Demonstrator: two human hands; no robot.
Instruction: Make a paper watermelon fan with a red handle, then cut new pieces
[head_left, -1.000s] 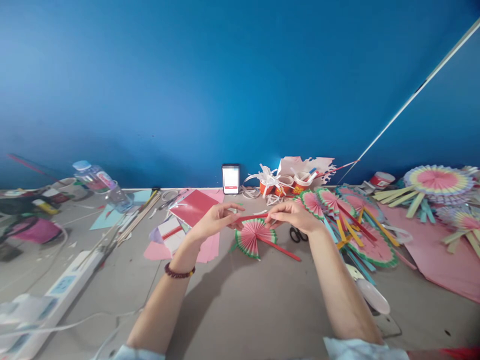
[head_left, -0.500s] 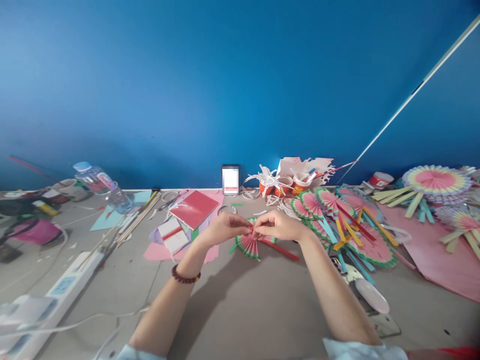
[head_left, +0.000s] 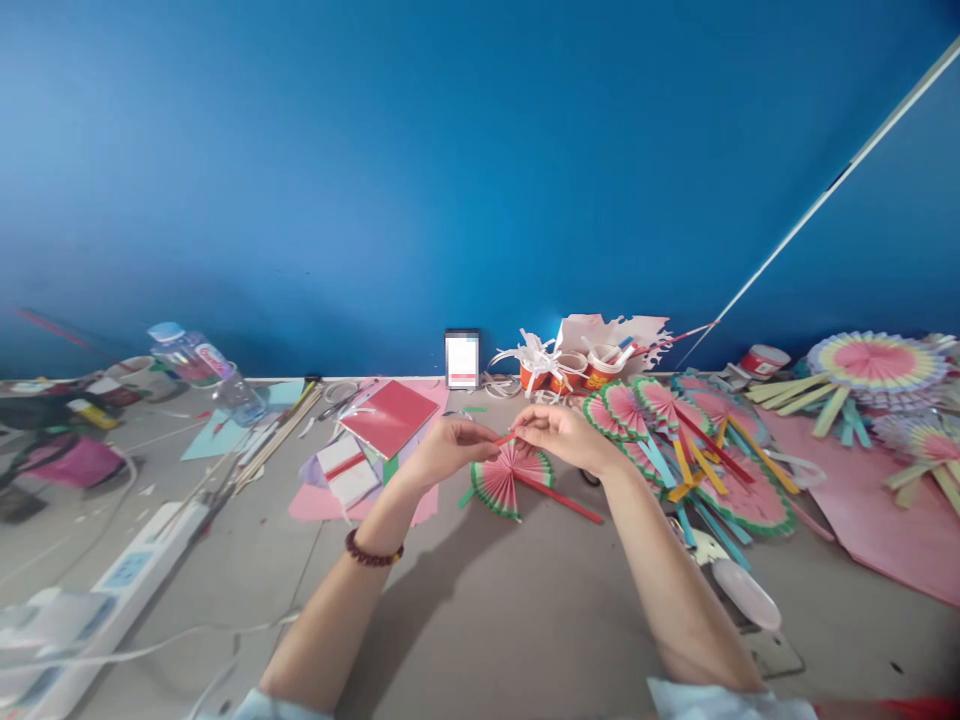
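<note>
Left hand [head_left: 450, 450], a beaded bracelet [head_left: 373, 550] at its wrist, pinches one end of a thin red strip [head_left: 504, 438] between fingertips; right hand [head_left: 566, 438] pinches the other end, its remaining fingers loosely curled. Just below the strip, a pink green-rimmed paper fan [head_left: 504, 482] lies on the grey table [head_left: 480, 620], its red stick [head_left: 562, 498] pointing right toward a pile of similar fans [head_left: 705, 450]

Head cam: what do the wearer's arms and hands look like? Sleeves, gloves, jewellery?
Left hand and right hand are ungloved, no rings or watch visible. A dark red beaded bracelet sits on the left wrist. Forearms are uncovered; a pale blue left sleeve and right sleeve show only at the bottom edge, near the elbows.
</note>
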